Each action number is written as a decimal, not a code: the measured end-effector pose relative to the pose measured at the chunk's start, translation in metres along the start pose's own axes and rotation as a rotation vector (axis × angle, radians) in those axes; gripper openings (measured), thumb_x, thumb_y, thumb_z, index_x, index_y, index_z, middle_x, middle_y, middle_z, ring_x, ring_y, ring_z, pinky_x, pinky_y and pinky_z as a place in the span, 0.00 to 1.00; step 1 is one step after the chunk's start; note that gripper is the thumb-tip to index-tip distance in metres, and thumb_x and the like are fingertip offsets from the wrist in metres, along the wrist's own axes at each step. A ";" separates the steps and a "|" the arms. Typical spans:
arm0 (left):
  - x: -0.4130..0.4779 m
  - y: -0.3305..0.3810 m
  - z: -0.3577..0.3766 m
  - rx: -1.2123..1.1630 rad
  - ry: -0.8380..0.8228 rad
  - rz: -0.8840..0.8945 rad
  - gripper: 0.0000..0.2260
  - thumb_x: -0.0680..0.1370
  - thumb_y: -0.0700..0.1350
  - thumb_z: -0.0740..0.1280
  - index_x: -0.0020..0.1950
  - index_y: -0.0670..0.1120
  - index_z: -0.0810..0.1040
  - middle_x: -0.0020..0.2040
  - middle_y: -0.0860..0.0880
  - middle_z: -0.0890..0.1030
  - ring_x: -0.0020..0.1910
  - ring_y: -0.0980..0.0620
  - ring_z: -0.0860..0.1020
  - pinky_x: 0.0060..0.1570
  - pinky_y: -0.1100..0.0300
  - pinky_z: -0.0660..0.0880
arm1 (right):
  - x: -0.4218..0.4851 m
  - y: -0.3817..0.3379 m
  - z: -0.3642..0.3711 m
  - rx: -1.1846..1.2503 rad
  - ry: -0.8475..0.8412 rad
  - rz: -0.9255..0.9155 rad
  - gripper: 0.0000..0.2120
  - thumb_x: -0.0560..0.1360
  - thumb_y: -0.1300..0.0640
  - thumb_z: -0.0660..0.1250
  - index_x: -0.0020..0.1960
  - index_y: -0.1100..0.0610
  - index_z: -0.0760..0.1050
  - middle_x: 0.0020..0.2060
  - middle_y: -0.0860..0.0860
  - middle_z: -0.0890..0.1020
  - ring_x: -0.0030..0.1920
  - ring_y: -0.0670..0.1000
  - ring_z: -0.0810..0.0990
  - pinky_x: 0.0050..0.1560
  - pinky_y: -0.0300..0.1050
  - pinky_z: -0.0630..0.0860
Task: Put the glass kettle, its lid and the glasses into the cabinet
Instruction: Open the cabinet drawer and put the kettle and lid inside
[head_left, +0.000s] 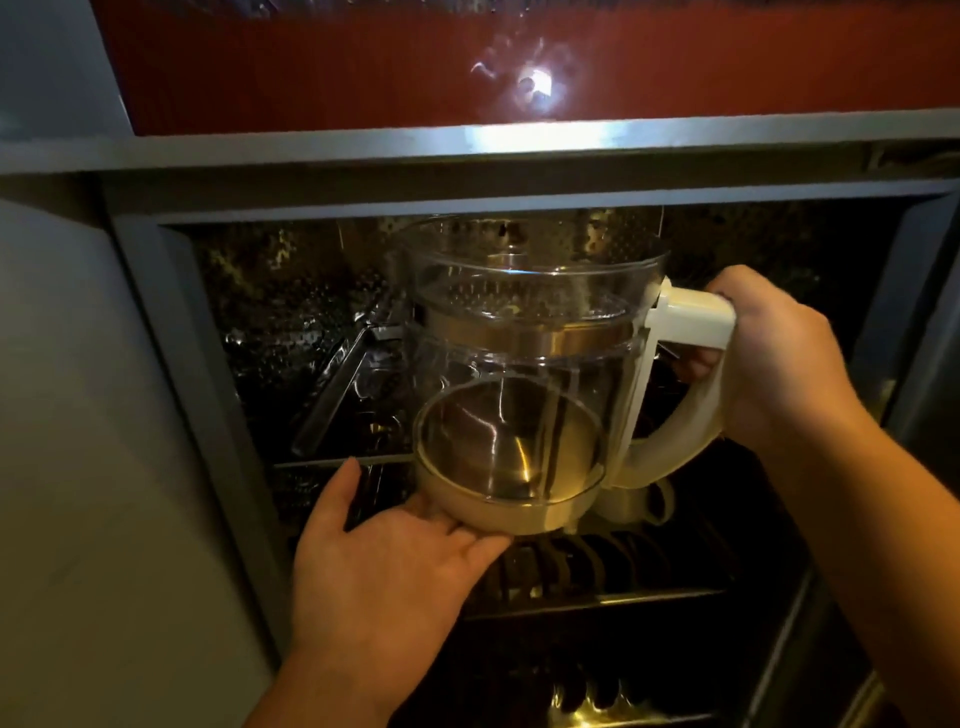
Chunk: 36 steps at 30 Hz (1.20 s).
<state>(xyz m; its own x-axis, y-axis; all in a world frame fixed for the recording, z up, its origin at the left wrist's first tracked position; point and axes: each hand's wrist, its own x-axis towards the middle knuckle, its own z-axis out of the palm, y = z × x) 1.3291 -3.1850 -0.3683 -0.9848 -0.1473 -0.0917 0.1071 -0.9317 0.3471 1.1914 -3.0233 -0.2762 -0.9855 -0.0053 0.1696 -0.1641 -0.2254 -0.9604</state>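
At the far left of the view, the pale grey cabinet door (62, 415) stands swung open, and beside it the grey frame of the cabinet (197, 364) borders a dark, glossy interior. A slanted metal rail (332, 395) shows inside, on the left of that space.

Lower down, the left hand (384, 566) reaches in palm up. Its fingers are stretched out flat beneath the cream base of the glass kettle (524, 364), carrying it from below, and its thumb points up just left of the base.

The kettle hangs in front of the cabinet opening, roughly upright and leaning slightly towards the camera, with its round metal bottom showing through the clear wall. A metal band (524, 338) rings it about halfway up. Above that sits a clear upper section with a small metal knob (511, 257) visible through it; whether this is the lid cannot be told. Under the kettle, a dark wire rack (597, 566) lies across the lower part of the cabinet.

To the right, the kettle's cream handle (691, 322) juts out, and the right hand (779, 353) grips it, fingers wrapped around its top.

A shiny red panel (363, 62) runs along the top of the view above the cabinet.
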 end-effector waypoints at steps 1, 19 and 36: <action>0.003 0.001 -0.001 0.017 0.010 0.008 0.35 0.71 0.61 0.59 0.67 0.34 0.67 0.60 0.27 0.73 0.65 0.30 0.66 0.65 0.36 0.56 | 0.003 0.001 0.003 0.010 0.004 -0.004 0.10 0.71 0.59 0.61 0.31 0.58 0.70 0.22 0.51 0.69 0.24 0.47 0.68 0.29 0.41 0.66; 0.039 0.024 -0.047 0.271 -0.208 0.063 0.41 0.78 0.61 0.51 0.66 0.31 0.29 0.73 0.38 0.45 0.73 0.39 0.42 0.72 0.43 0.45 | 0.056 0.008 0.056 0.048 0.062 0.053 0.06 0.72 0.54 0.66 0.41 0.56 0.74 0.33 0.49 0.77 0.30 0.44 0.73 0.28 0.36 0.69; 0.063 0.055 -0.028 0.041 -0.124 0.094 0.35 0.68 0.56 0.64 0.64 0.30 0.67 0.58 0.24 0.73 0.55 0.26 0.73 0.49 0.35 0.71 | 0.073 0.042 0.113 0.066 0.055 0.058 0.07 0.72 0.56 0.67 0.43 0.59 0.71 0.38 0.53 0.76 0.33 0.47 0.75 0.27 0.38 0.69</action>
<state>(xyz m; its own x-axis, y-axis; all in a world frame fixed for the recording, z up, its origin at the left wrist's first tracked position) 1.2772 -3.2548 -0.3806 -0.9803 -0.1888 0.0582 0.1965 -0.9011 0.3865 1.1173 -3.1435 -0.2786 -0.9944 0.0326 0.1005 -0.1056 -0.2897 -0.9513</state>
